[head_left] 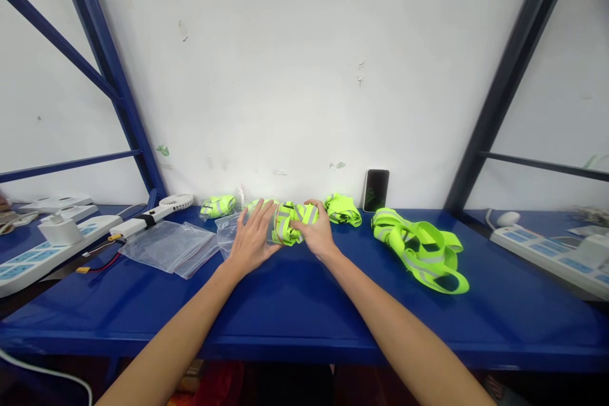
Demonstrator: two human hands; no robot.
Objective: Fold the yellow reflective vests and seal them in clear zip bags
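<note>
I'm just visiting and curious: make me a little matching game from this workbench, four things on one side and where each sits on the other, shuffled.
Things
1. phone
2. folded strap bundle
3. loose strap pile
4. stack of clear bags

Places
A. spread on the table, to the right of the right hand
B. lying flat, to the left of the left hand
C. propped upright against the wall
D. gripped by the right hand

Pairs: 1-C, 2-D, 3-A, 4-B
</note>
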